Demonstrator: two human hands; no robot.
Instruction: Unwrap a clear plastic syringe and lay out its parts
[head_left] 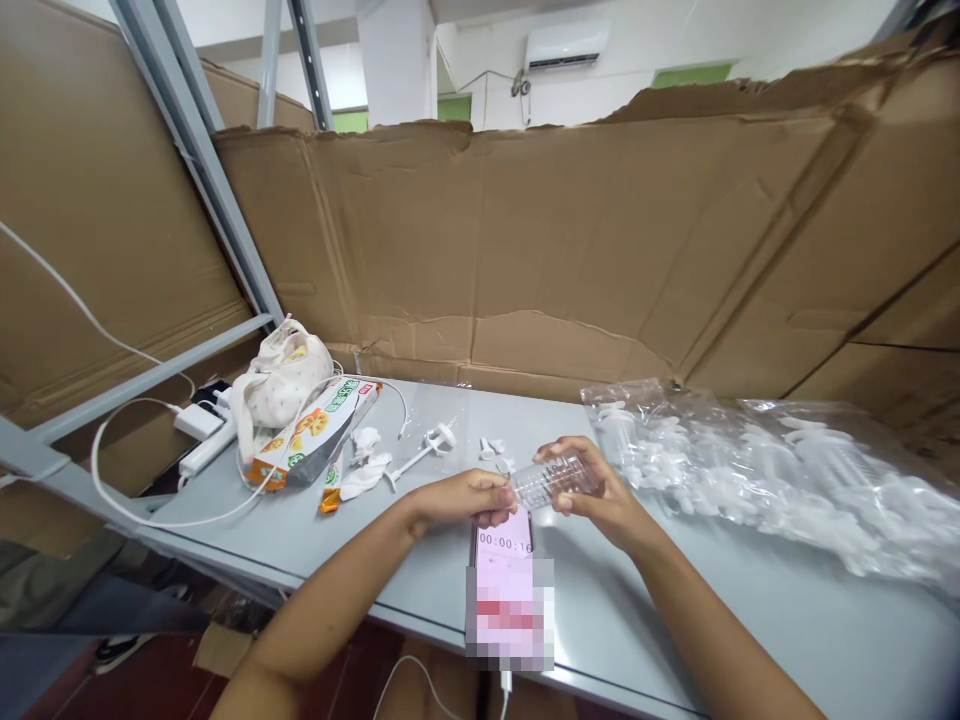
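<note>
My right hand (600, 492) grips a small clear plastic syringe barrel (551, 480), held sideways just above the grey table (787, 620). My left hand (469, 496) pinches the barrel's left end with closed fingers. Under both hands lies a phone (506, 585) showing a running timer. A white plunger (420, 450) and a few small white caps (495, 450) lie just beyond my left hand.
A clear bag of several more syringe parts (757, 470) sprawls at the right. At the left sit a cloth pouch (281, 380), a snack packet (315, 430), a white charger and cable (199, 425). Cardboard walls (570, 250) enclose the table.
</note>
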